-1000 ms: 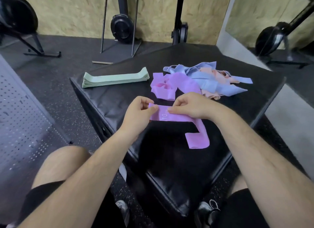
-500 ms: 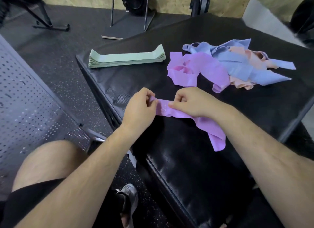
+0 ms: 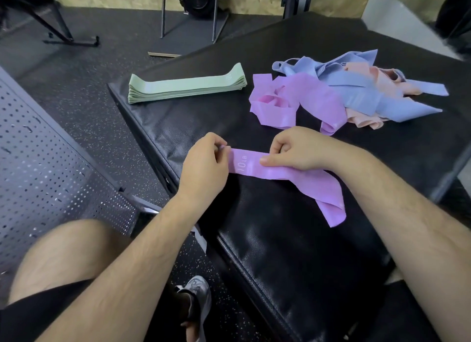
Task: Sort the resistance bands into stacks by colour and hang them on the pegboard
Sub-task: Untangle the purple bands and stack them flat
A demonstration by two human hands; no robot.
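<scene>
both hands pinching purple band, left hand at its end, right hand midway

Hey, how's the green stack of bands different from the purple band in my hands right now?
The green stack is several bands piled flat with edges aligned; the purple band is a single one. The green stack lies untouched on the black pad; the purple band is pinched by the left hand and right hand. The green stack is straight; the purple band's free end twists and folds. Both are wide, flat, pastel bands.
</scene>
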